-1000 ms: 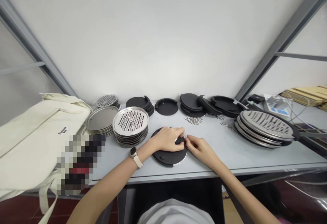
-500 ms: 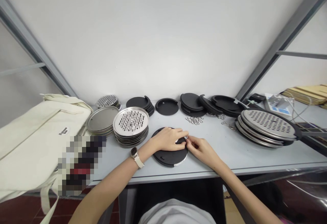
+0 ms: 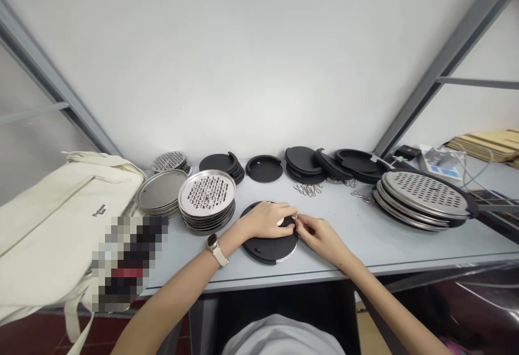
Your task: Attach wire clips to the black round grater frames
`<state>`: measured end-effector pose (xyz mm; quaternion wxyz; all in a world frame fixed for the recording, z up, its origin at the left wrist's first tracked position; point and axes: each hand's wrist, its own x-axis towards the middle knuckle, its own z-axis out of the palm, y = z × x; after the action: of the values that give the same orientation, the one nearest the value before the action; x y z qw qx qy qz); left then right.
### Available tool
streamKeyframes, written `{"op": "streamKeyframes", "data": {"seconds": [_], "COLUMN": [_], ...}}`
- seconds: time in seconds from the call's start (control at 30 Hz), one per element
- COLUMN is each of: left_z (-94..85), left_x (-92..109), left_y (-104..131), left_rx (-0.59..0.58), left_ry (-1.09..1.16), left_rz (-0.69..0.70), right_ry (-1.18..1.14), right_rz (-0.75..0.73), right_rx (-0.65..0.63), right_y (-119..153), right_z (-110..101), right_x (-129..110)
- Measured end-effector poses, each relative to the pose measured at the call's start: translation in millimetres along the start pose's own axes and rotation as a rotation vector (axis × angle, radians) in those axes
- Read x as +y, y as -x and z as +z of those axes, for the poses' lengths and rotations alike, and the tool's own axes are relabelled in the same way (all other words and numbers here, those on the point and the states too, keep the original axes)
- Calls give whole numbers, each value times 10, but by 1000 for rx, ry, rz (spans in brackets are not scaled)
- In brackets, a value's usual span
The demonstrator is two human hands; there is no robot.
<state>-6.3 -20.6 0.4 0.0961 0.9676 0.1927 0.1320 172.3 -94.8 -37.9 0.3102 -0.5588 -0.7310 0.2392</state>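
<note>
A round black grater holder [image 3: 267, 248] with a strip of shiny metal rim lies flat near the table's front edge. My left hand [image 3: 270, 221] rests across its top, thumb and fingers pressing on it and reaching its right edge. At that edge my right hand [image 3: 318, 236] is closed in a pinch. A small bit of shiny metal [image 3: 295, 216] shows at its fingertips, too small to make out fully. Left of the holder stands a stack of round metal grater plates [image 3: 207, 193]. Loose wire clips [image 3: 308, 189] lie behind my hands.
Black round holders [image 3: 265, 168] stand along the wall, some stacked [image 3: 305, 161]. To the right is a pile of assembled graters [image 3: 424, 195]. Plain metal discs [image 3: 161, 190] are stacked at the left, beside a cream canvas bag [image 3: 60, 225]. Metal frame posts [image 3: 438, 63] rise on both sides.
Both hands stay at the same edge of the black holder, with only slight finger movement. The view has shifted a little.
</note>
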Motion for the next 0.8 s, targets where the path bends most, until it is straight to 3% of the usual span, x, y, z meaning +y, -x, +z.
{"op": "streamKeyframes", "data": {"seconds": [0.8], "left_z": [-7], "left_x": [19], "left_y": [1], "left_rx": [-4], "left_ry": [-21], "left_rz": [-5], "right_ry": [-1], "right_rz": [-12], "right_rx": [24], "right_y": [-2], "right_z": [-3], "right_x": [-19]}}
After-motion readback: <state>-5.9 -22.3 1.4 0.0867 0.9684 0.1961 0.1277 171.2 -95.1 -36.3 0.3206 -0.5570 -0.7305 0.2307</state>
